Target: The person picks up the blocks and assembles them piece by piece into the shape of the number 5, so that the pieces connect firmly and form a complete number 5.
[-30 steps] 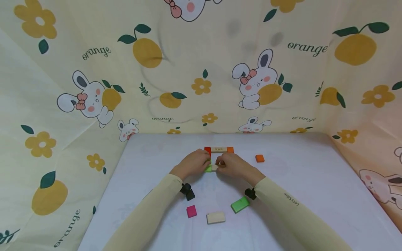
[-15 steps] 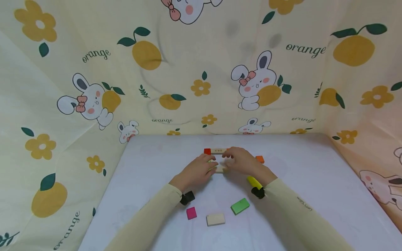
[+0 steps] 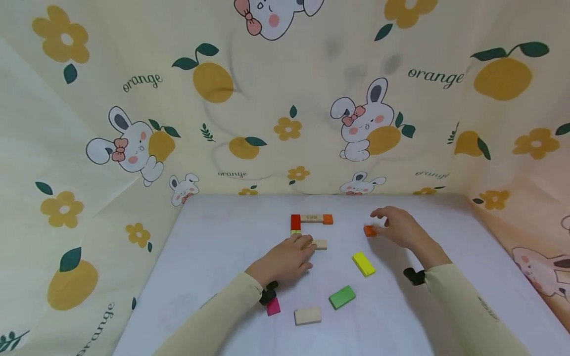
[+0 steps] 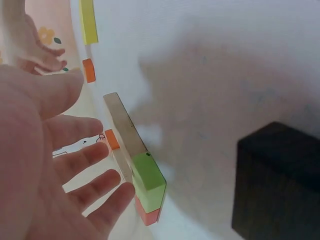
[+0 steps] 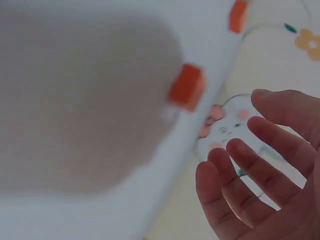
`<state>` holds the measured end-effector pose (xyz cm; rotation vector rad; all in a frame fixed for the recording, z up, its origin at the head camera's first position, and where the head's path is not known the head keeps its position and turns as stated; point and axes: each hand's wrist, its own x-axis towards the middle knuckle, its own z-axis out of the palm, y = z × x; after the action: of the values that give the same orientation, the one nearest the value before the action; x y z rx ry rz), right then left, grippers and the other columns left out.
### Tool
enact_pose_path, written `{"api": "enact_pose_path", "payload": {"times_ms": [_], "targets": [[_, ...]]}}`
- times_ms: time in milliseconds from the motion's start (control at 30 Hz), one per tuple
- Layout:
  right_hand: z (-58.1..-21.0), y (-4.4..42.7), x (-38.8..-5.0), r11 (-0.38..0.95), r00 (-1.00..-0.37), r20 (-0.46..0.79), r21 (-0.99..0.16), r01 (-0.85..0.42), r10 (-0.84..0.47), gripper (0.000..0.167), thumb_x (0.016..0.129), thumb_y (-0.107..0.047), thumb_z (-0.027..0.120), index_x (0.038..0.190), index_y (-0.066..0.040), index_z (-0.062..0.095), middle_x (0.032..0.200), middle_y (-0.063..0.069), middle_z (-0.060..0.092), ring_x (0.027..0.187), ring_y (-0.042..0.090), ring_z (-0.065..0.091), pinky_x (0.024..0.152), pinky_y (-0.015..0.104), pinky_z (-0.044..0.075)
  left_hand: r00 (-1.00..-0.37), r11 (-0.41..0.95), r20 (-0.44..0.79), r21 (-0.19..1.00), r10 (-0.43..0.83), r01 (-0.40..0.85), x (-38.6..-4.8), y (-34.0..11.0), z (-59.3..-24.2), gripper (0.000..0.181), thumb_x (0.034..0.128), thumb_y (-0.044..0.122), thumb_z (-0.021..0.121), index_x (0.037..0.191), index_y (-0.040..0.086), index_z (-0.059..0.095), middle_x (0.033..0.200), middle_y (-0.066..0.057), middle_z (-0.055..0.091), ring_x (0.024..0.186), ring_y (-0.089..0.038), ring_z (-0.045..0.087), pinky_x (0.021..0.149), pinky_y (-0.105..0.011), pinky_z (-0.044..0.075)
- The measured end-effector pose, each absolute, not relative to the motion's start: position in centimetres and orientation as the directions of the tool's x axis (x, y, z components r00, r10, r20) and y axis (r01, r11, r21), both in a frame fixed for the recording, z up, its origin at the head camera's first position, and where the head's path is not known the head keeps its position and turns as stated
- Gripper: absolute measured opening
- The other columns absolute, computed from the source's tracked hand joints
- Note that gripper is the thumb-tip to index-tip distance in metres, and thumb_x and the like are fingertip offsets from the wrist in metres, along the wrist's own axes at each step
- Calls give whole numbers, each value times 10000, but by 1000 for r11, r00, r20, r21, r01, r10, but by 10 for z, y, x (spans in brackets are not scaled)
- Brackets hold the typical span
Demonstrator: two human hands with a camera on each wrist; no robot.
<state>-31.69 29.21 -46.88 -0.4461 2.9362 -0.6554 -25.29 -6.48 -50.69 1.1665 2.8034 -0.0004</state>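
My left hand [image 3: 285,258], fingers spread, hovers by the block outline and holds nothing. Part of that outline is under it: a red block [image 3: 296,222], a light green block [image 4: 149,175] and a plain wooden block [image 3: 320,244]. Along the back, a printed wooden block [image 3: 311,218] runs from the red block to an orange block [image 3: 328,219]. Over to the right, my right hand [image 3: 401,228] is beside a loose orange block [image 3: 369,231], thumb and fingers apart. In the right wrist view a gap shows between those fingers and the orange block [image 5: 188,87].
Loose blocks lie nearer the front: yellow [image 3: 363,264], green [image 3: 342,297], wooden [image 3: 308,316] and magenta [image 3: 273,306], the last partly behind the left wrist camera. A printed cloth [image 3: 258,109] stands behind the white table [image 3: 213,222].
My right hand has let go of the plain wooden block and moved right to the loose orange block. My left hand has loosened and drawn slightly nearer. The yellow block is now uncovered.
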Motion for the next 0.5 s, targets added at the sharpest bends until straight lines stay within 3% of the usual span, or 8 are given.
{"api": "enact_pose_path", "payload": {"times_ms": [500], "targets": [[-502,299,-327,830,-945,-59,-497,-252,-323,415,936,-47,815,1342,-48,729,1281,166,675,999,322,598,870,476,552,-710,718,-110,68,696,693,-252,-66,-512,627,1131,425,550,1688,174,411,1720,-28,377,1543,-321,374,1247,-432,358]]}}
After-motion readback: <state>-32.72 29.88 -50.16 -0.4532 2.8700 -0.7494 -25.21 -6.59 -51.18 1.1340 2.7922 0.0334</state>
